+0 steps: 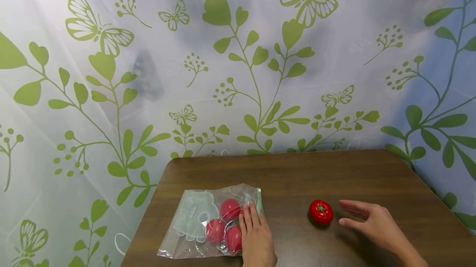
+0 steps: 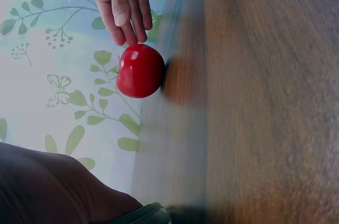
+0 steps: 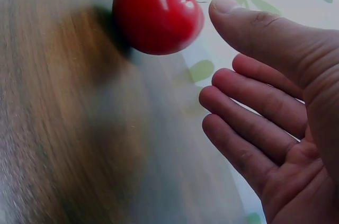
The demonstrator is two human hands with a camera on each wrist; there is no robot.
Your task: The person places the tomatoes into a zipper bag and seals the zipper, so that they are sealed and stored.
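Note:
A clear zip bag (image 1: 171,243) with a pale green print lies on the left part of the table, with 3 red round things (image 1: 229,209) showing through it. My left hand (image 1: 255,236) rests on the bag's right side, fingers straight, by the green zip strip (image 1: 259,203). In the left wrist view that hand appears dark at the lower left, over the strip's green edge (image 2: 145,214). To the right of the bag sits a shiny red tomato (image 1: 321,212) with a green star-shaped stem. My right hand (image 1: 375,223) is just right of the tomato, thumb and fingers apart, holding nothing.
The brown wood-grain table (image 1: 282,176) has rounded far corners. Behind it and along its sides hangs a pale curtain (image 1: 167,72) printed with green leaves and butterflies. A thin white loop (image 1: 118,244) shows beside the table's left edge.

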